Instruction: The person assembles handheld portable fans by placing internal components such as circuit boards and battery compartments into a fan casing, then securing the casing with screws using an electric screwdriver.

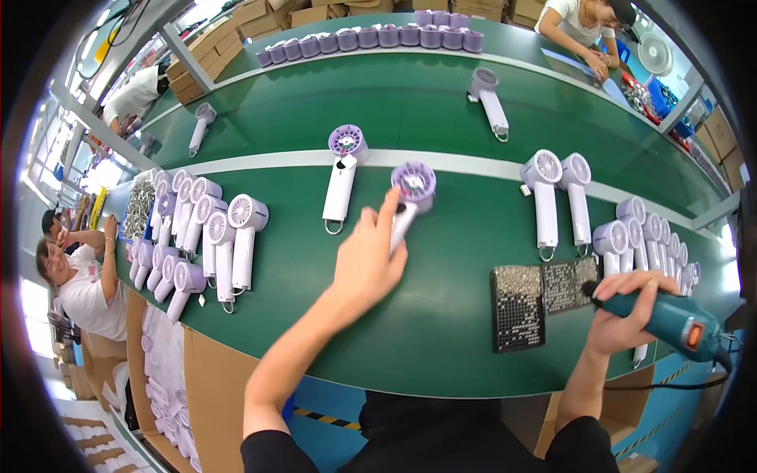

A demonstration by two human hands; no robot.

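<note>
My left hand (367, 260) is closed on the white handle of a purple handheld fan (415, 186), its thumb and fingers either side of the handle. That fan's head has its front cover off, with the inside showing. Just left of it lies a second uncovered handheld fan (339, 189) with a wire loop at its end. In my right hand (619, 327) is a teal corded electric screwdriver (670, 319), its black nose pointing left. Below that nose are two black gridded trays (518, 335) filled with small metal pieces, likely screws.
Handheld fans with covers cluster at the left (225, 236) and right (544, 197). A blue bin of metal loops (139, 206) stands far left. Purple fan housings (367, 38) line the far table. Cardboard boxes (213, 386) sit below; other people work around the tables.
</note>
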